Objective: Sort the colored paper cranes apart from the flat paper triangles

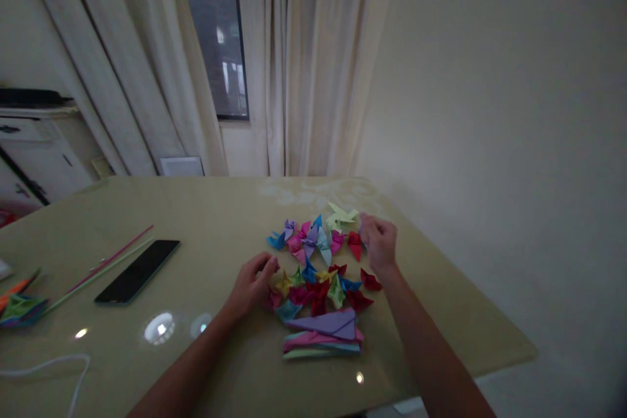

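Observation:
Many small colourful folded-paper pieces, like origami cranes, lie in two loose rows in front of me. The far row has a lilac piece [310, 241], a pale blue piece [324, 245] and a red piece [354, 245]. The near row includes a yellow piece [284, 284] and a dark red piece [359, 300]. My right hand [382, 241] is closed at the far row's right end, with a bit of purple folded paper [363, 227] showing at its fingertips. My left hand [255, 282] rests with curled fingers at the near row's left end; what it holds, if anything, is hidden.
Flat folded paper strips, a purple one [326, 324] on top, are stacked nearest me. A pale green paper star shape [341, 216] lies behind the rows. To the left are a phone [138, 272], thin sticks [105, 268], more coloured paper [22, 307] and a white cable [53, 360]. A wall borders the table's right.

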The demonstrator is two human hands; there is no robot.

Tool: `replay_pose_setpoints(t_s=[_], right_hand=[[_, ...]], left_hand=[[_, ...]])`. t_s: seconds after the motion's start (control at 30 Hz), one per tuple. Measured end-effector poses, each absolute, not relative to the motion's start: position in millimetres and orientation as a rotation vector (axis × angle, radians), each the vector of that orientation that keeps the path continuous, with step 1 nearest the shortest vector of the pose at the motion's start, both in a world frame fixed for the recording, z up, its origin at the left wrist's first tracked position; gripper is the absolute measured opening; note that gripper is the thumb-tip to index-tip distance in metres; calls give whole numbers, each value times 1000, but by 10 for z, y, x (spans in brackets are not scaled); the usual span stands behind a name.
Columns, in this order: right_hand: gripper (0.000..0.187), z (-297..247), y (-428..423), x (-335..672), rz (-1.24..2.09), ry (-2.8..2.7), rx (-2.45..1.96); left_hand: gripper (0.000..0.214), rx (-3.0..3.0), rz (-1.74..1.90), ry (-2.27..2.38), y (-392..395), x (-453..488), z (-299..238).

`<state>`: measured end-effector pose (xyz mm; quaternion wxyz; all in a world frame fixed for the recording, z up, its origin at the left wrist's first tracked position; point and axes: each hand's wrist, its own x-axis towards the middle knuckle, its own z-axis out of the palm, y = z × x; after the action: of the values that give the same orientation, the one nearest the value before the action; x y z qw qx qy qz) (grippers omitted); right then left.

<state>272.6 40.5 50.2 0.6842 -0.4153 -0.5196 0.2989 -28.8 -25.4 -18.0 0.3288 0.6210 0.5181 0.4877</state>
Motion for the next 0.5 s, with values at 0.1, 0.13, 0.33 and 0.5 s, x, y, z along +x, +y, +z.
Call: replay_pose_setpoints(t_s=[0.1, 0.13, 0.33, 0.5], right_hand=[[69, 186, 297, 2535, 832, -1076, -932], [68, 111, 255, 2489, 861, -1095, -940], [63, 39, 121, 2468, 819, -1257, -1016], [58, 64, 76, 2583, 791, -1387, -971]], left_hand=[[48, 1624, 1389, 1430, -259, -333, -172], [48, 1617, 1429, 1443, -263, -353, -164], [47, 1436, 1594, 1510, -306, -492, -133], [45, 1293, 1521, 1527, -340, -538, -168]])
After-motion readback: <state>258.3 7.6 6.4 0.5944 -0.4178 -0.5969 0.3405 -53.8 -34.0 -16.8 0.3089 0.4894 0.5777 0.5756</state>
